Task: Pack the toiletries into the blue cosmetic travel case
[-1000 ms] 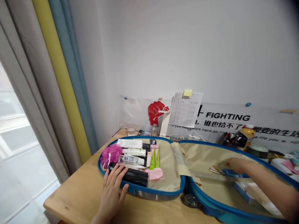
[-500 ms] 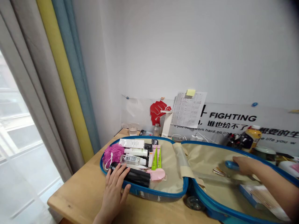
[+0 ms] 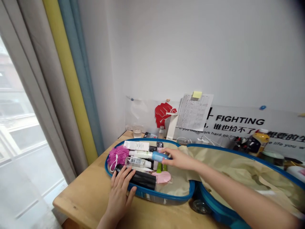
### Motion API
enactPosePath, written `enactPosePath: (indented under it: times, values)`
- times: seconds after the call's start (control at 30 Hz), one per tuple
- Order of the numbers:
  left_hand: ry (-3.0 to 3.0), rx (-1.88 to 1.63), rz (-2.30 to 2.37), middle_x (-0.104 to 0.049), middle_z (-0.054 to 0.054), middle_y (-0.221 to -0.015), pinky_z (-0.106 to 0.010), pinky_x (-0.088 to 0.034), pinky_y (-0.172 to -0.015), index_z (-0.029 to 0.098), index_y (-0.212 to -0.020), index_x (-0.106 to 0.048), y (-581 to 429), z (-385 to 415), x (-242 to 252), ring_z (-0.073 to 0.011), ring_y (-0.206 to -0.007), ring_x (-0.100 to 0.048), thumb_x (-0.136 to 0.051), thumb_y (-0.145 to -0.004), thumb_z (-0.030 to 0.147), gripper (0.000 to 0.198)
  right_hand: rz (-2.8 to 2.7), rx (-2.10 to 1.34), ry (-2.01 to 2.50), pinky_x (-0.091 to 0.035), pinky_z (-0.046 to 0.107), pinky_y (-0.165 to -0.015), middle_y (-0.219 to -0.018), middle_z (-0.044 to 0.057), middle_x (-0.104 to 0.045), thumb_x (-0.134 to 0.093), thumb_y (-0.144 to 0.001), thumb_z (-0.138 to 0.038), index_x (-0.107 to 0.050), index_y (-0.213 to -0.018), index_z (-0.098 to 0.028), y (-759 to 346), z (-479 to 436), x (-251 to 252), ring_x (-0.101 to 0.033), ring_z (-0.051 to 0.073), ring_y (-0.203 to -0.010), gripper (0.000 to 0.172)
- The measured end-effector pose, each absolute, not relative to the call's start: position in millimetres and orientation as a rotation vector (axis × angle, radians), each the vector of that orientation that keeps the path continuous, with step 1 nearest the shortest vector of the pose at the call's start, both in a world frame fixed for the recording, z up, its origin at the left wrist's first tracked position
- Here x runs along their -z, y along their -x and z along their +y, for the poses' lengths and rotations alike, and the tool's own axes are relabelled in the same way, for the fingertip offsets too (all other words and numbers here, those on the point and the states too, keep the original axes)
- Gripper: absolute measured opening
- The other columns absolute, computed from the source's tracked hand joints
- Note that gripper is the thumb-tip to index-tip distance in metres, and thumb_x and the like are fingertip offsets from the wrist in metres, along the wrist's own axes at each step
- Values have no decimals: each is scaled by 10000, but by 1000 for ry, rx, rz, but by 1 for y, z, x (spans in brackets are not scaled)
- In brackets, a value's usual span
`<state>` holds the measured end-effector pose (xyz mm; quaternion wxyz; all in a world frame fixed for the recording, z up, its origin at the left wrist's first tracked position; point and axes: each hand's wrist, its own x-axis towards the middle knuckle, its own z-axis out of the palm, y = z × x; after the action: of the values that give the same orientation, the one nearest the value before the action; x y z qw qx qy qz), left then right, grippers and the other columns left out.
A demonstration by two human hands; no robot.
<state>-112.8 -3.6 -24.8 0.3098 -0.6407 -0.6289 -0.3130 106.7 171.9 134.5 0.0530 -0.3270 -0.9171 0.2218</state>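
Note:
My left hand (image 3: 121, 190) lies with fingers spread over one end of a black cylinder (image 3: 145, 180), at the near edge of the open suitcase (image 3: 162, 199). My right hand (image 3: 177, 158) is closed round a small blue rounded container (image 3: 159, 156), whose kind I cannot make out, above the left half. Under and around it are white tubes (image 3: 143, 154), a clear bottle (image 3: 138, 162), green-and-pink packets (image 3: 159, 168) and a white box (image 3: 136, 145). A pink bath puff (image 3: 119, 156) fills the left end. Near the cylinder lies a pink oval item (image 3: 162, 177).
The suitcase's right half (image 3: 214, 159) has a beige lining, partly hidden by my right forearm. Behind it stand a yellow bottle (image 3: 259, 141) and pens (image 3: 238, 143). A round clear object (image 3: 200, 206) sits at the hinge on the wooden table (image 3: 83, 190).
My right hand has carried the blue container leftward from the suitcase's right half to above the left half. The left hand stays on the black cylinder. The view has shifted slightly.

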Motion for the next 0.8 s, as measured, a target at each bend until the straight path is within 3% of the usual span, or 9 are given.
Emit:
enactPosePath:
  times: [0.17, 0.57, 0.8]
  values:
    - [1688, 815, -1673, -569, -77, -1336, -420, -150, -1159, 203, -1333, -471, 114, -3, 28, -227, -1338, -400, -487, -890, 305, 455, -2879, -683, 907, -482, 293, -759, -1006, 64, -683, -686, -737, -415, -574, -1173, -189, -43, 149, -110, -635, 191, -891, 504]
    - [1689, 831, -1655, -572, -77, -1334, -420, -151, -1160, 197, -1335, -469, 112, -4, 24, -223, -1334, -404, -476, -899, 298, 448, -2977, -586, 820, -498, 390, -868, -1161, 83, -609, -572, -874, -387, -527, -1230, -174, -14, 133, -111, -601, 177, -995, 418]
    - [1693, 854, -1699, -578, -78, -1328, -449, -200, -1151, 228, -1341, -479, 112, -5, 26, -235, -1319, -431, -486, -890, 314, 460, -3032, -467, 749, -467, 366, -890, -1142, 73, -633, -657, -800, -272, -609, -1132, -165, -16, 147, -133, -595, 182, -1021, 353]
